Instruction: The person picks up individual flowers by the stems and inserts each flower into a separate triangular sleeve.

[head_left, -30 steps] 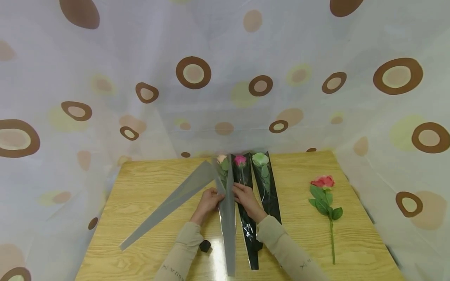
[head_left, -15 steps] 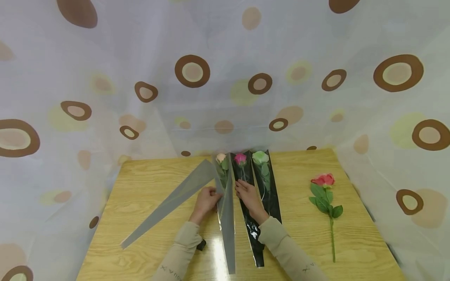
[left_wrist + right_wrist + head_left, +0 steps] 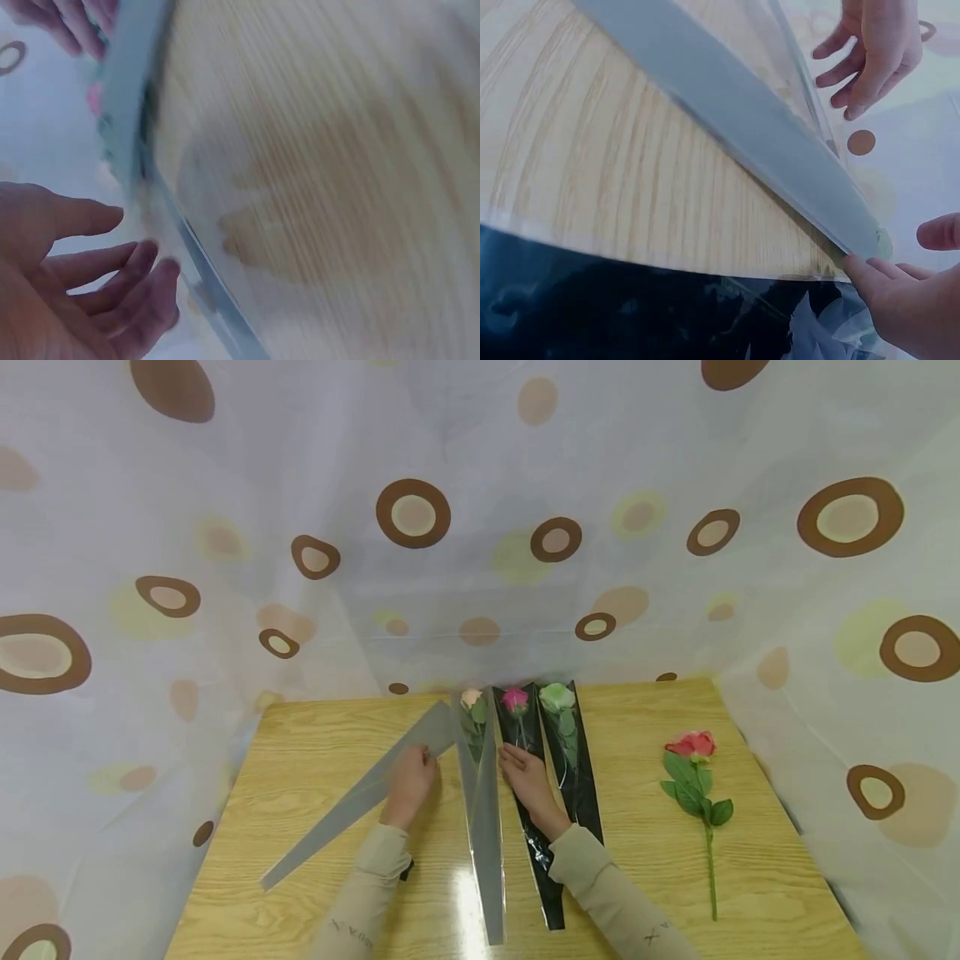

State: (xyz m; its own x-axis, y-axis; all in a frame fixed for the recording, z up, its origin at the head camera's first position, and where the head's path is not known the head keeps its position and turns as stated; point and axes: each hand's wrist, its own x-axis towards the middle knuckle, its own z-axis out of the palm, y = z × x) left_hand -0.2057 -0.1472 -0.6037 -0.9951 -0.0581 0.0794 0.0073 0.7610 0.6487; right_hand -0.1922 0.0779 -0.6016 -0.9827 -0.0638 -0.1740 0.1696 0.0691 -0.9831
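Observation:
My left hand [image 3: 411,781] is over the flat grey flower sleeve [image 3: 315,837] on the left. In the left wrist view its thumb and fingers are apart and hold nothing. A second grey sleeve [image 3: 486,843] lies lengthwise in the middle, with a peach rose [image 3: 471,697] inside its upper end. My right hand [image 3: 528,783] lies over the black sleeve [image 3: 552,910] containing a magenta rose [image 3: 515,700]. Its fingertips reach the right edge of the middle grey sleeve, and in the right wrist view [image 3: 907,300] the fingers are nearly straight.
Right of that, another black sleeve [image 3: 587,802] wraps a pale green rose [image 3: 557,697]. An unwrapped coral-red rose [image 3: 692,745] lies at the table's right. A small black object [image 3: 407,871] shows beside my left cuff. A patterned curtain [image 3: 480,593] rises behind the table [image 3: 637,893].
My left hand has let go of the left edge of the grey sleeve with the peach rose and moved left over the other grey sleeve. The right hand has barely shifted.

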